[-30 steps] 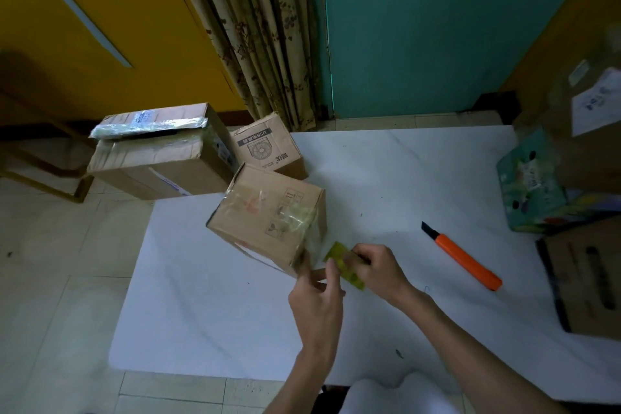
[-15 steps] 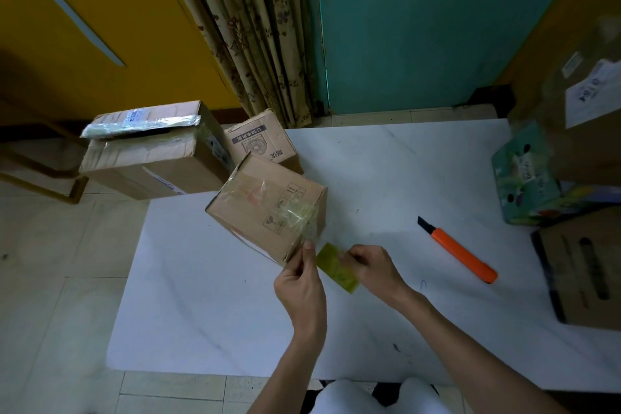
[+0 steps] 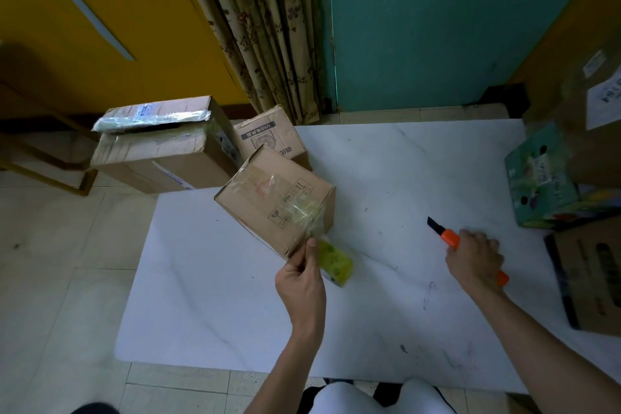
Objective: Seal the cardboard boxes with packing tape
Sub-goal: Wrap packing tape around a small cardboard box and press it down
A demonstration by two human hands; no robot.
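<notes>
The left grip [image 3: 299, 282] clasps a yellow-green packing tape roll [image 3: 336, 260] just below the tilted cardboard box [image 3: 275, 198], thumb at its corner. Well to its right, the right grip [image 3: 475, 257] curls around an orange utility knife [image 3: 450, 236] down at the tabletop [image 3: 386, 161].

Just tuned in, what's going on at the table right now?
A person is taping a small cardboard box on the white table. The left hand holds the yellow tape roll at the box's near corner, with clear tape running from box to roll. The right hand grips the orange knife lying on the table, probably to cut the tape.
</notes>
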